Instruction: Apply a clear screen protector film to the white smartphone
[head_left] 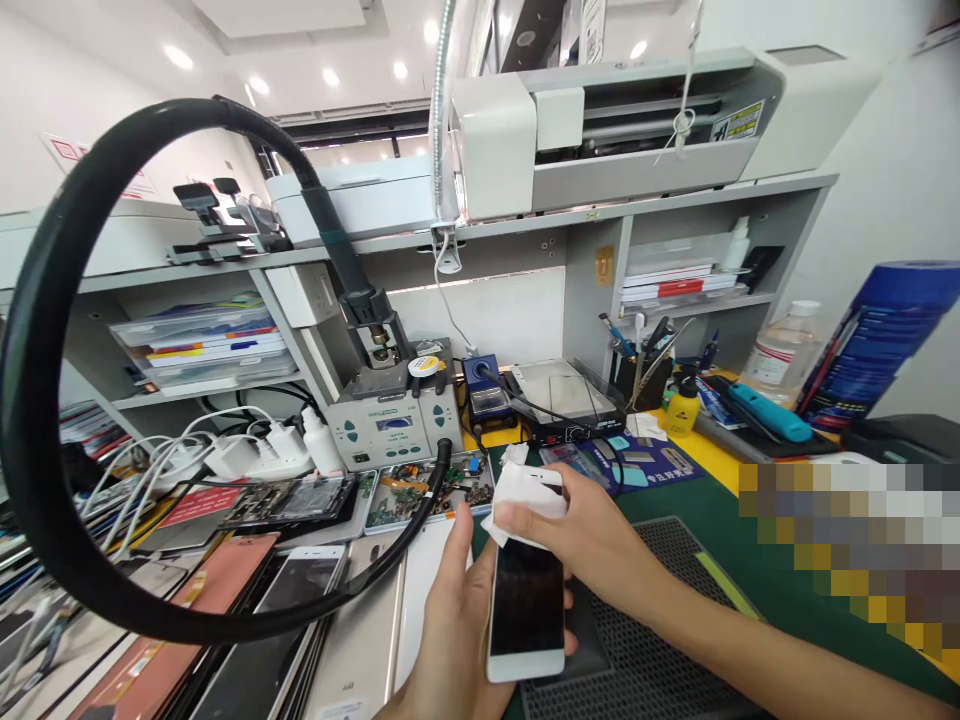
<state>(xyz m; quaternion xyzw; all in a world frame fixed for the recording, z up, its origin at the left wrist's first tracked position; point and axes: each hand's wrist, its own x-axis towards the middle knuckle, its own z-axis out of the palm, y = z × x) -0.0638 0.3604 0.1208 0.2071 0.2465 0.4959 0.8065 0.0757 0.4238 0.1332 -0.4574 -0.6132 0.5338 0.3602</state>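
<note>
A white smartphone (526, 600) with a dark screen rests in my left hand (461, 610), whose fingers wrap behind it and show at its right edge. The thumb of that hand stands up beside the phone's left side. My right hand (574, 525) pinches a crumpled white tissue (525, 500) against the top end of the phone. The tissue covers most of the upper bezel. Below the phone lies a dark perforated mat (660, 620) on the green work surface (724, 505).
A thick black hose (37, 350) loops across the left, from a hot-air station (390, 430). Several phones and panels (277, 610) lie stacked at left. Behind my hands sits a tray of small circuit parts (397, 495). A yellow bottle (682, 405) stands at right.
</note>
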